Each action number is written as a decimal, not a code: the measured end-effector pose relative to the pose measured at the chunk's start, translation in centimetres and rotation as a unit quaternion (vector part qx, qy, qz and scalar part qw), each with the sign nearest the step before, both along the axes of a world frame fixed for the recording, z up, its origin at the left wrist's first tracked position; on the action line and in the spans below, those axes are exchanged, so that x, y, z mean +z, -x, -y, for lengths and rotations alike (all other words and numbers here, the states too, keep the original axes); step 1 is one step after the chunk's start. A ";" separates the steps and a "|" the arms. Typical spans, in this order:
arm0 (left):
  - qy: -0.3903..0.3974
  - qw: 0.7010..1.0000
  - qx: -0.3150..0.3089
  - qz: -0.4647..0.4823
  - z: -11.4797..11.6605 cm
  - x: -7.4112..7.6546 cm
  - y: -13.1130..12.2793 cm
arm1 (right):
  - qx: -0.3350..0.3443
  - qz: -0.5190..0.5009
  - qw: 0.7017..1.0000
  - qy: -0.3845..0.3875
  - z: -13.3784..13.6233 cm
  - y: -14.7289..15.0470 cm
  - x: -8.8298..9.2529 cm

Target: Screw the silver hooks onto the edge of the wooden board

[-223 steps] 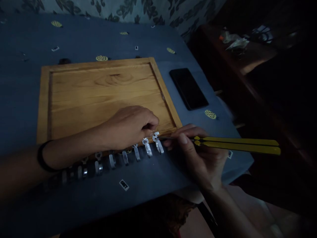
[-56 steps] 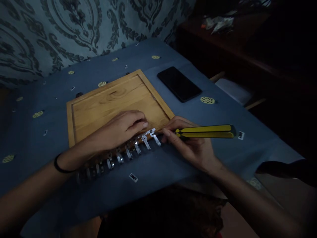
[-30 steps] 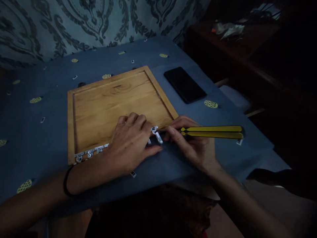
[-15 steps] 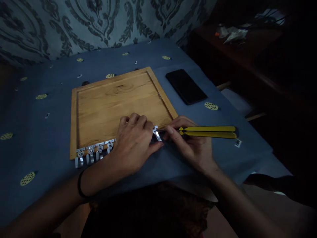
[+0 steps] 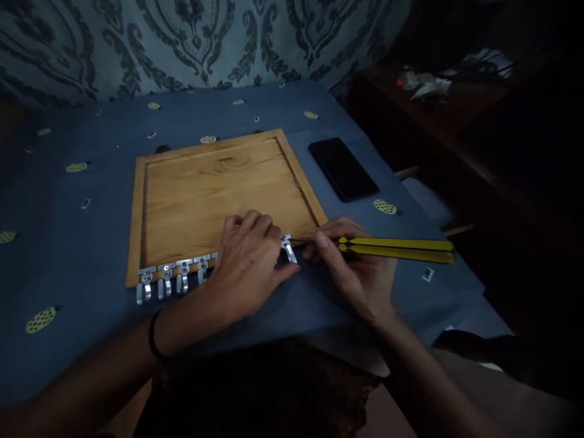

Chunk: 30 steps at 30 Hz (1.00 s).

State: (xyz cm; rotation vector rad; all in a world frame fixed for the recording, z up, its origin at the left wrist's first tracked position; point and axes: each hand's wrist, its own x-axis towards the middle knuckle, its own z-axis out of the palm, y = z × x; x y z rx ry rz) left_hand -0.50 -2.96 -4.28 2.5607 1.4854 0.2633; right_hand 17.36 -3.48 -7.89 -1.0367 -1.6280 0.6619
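A shallow wooden tray-like board with a raised rim lies on the table. Several small silver metal hooks line its near edge, their curved ends hanging over the side. My left hand bends over that edge, fingers curled and thumb beneath, gripping around the rightmost metal hook. Part of the hook row is hidden under this hand. In my right hand is a screwdriver with a yellow and black handle, held nearly level. Its thin shaft points left and reaches the rightmost hook; the exact contact is too small to see.
A black phone lies right of the board on the blue tablecloth with pineapple prints. Patterned curtain-like fabric rises behind the table. To the right, a dark reddish surface holds a crumpled plastic wrapper.
The view has shifted slightly. The screwdriver and my right hand sit a little farther right relative to the hook, with more shaft showing. My left hand keeps its grip.
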 end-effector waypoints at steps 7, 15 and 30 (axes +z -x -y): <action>-0.019 1.000 -0.004 0.005 0.0 -0.4 0.1 | 0.003 0.049 0.999 -0.004 -1.9 0.7 2.1; -0.035 0.999 -0.010 0.013 0.1 -0.7 0.3 | -0.032 0.007 0.999 0.011 -2.6 1.3 0.4; -0.041 0.999 -0.016 0.011 -0.1 -0.7 0.1 | -0.018 0.028 0.999 0.035 -2.4 1.4 0.4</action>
